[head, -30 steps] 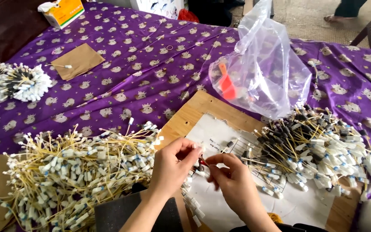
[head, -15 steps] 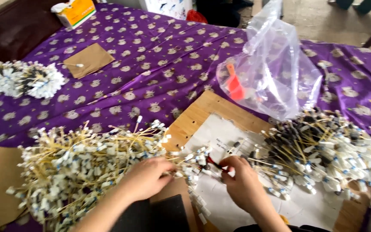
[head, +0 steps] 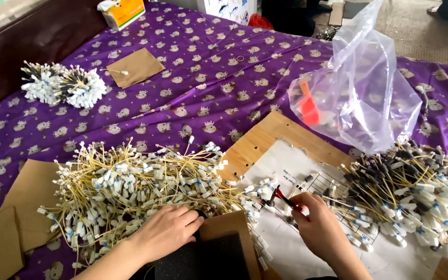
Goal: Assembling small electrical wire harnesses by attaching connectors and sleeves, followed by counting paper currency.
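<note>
My left hand (head: 166,231) lies palm down on the near edge of a big heap of thin yellow wires with white end connectors (head: 130,186). My right hand (head: 321,228) pinches a small red-handled tool (head: 282,197) over a white printed sheet (head: 291,171) on a wooden board (head: 257,141). A few loose white connectors (head: 257,189) lie just left of the tool tip. To the right spreads a second heap of wires with dark and white ends (head: 416,192). Whether the tool grips a wire is hidden.
A clear plastic bag (head: 361,98) with orange pieces inside stands behind the board. Two tied bundles of white-tipped wires (head: 63,85) lie far left on the purple patterned cloth (head: 208,67). Brown paper pieces (head: 133,66), a small box (head: 123,11) and a dark block (head: 206,259) are nearby.
My left hand has left the right hand and moved left onto the yellow wire heap. The right hand stays over the sheet with the tool. The view has shifted left.
</note>
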